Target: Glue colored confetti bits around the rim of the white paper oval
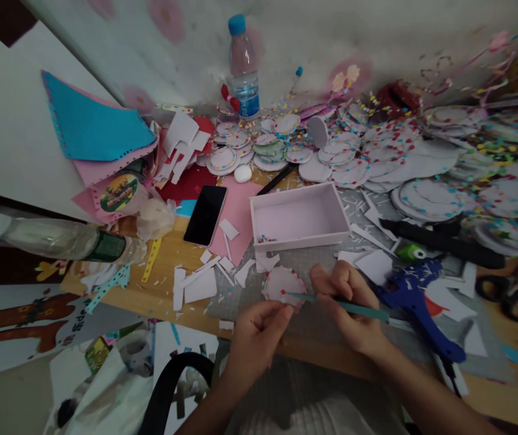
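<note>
A white disc (285,283) with small red pieces round its rim is held at its lower edge by my left hand (259,338), thumb and fingers pinched together. My right hand (347,302) is closed on a slim teal tool (362,310), whose thin tip reaches over the disc to a small red piece. Just behind both hands stands an open white box (299,217) with a few tiny coloured pieces in its near left corner. White paper scraps (200,285) lie left of the disc.
Many decorated discs (386,151) are piled at the back and right. A blue glue gun (426,308) and black scissors (508,296) lie right. Left are a phone (205,215) and a lying bottle (60,238); an upright bottle (244,72) stands behind.
</note>
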Motion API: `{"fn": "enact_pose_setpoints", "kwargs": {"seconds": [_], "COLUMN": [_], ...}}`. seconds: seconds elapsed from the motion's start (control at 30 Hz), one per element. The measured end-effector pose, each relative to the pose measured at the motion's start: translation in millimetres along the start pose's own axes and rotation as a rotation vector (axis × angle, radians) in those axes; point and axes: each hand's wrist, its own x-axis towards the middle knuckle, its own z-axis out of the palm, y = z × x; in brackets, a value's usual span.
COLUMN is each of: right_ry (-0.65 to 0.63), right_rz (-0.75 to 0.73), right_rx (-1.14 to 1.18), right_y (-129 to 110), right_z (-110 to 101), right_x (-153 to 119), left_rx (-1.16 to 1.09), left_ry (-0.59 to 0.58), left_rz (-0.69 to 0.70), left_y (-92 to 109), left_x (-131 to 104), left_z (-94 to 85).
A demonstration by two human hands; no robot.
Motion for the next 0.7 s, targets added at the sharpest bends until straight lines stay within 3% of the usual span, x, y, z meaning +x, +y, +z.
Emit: {"fn": "enact_pose_setpoints", "kwargs": {"seconds": [0.7], "right_ry": [-0.065], "right_rz": [-0.005], "right_rx": [-0.099], "right_y": [0.0], "right_z": [1.6], "right_x": [-0.5], "left_rx": [-0.006], "left_ry": [0.038], "left_rz": [0.054], "left_y": [5.0], "left_x": [3.6], "left_z": [-0.4]}}
